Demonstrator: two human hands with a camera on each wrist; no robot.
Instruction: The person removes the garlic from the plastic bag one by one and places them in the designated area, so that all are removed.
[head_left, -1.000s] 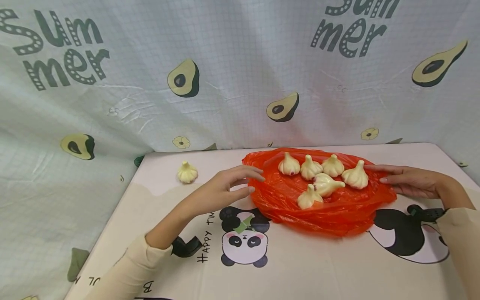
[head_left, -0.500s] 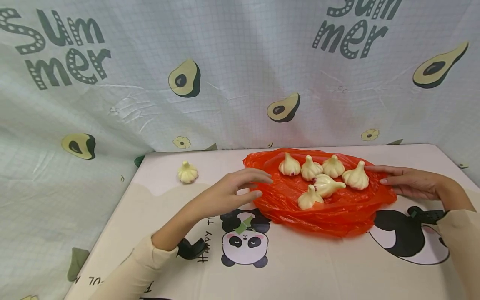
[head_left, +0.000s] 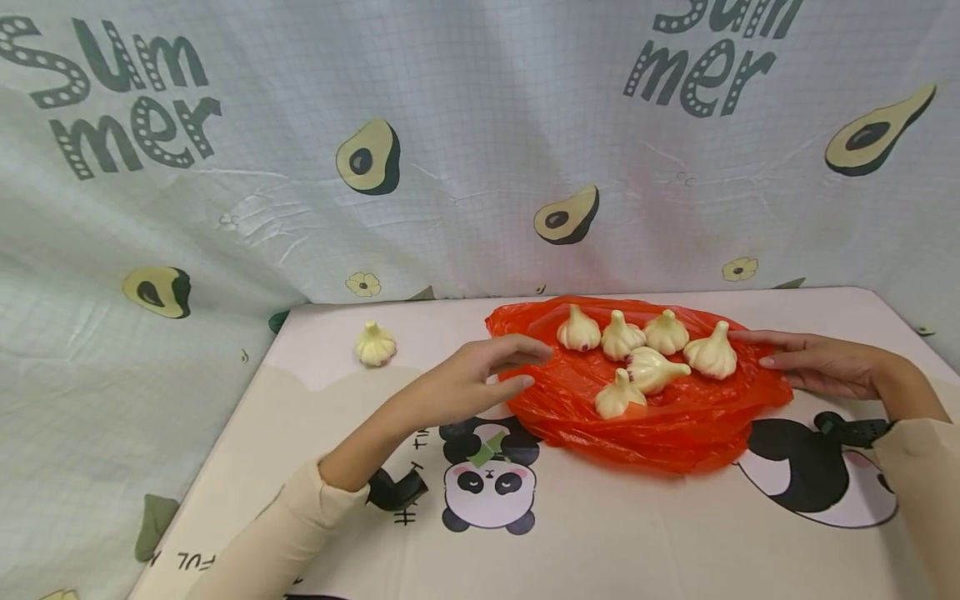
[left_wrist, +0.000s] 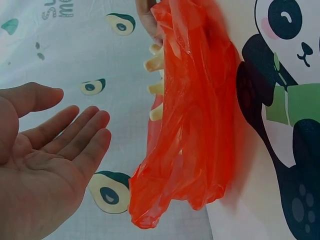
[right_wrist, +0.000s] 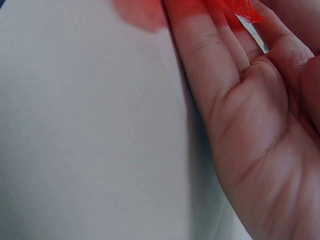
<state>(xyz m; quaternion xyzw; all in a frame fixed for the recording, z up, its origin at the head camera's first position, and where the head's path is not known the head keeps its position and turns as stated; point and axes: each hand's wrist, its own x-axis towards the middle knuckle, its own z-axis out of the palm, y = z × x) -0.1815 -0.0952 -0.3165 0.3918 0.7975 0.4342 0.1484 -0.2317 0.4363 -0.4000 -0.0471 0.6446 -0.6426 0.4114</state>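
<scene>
A red plastic bag lies spread on the table, its mouth facing up. Inside it rest several pale garlic bulbs. My right hand holds the bag's right edge with the thumb toward the inside; in the right wrist view, red film covers part of the fingers. My left hand hovers by the bag's left edge, fingers extended and thumb apart, holding nothing. The left wrist view shows that palm bare and apart from the bag's side. The lower bulbs are partly hidden by the bag.
One more garlic bulb sits alone at the back left of the table. A printed cloth hangs right behind the table, whose cover has panda drawings.
My left hand has moved to the right, up to the bag's left edge. The right hand, bag and garlic bulbs have stayed in place.
</scene>
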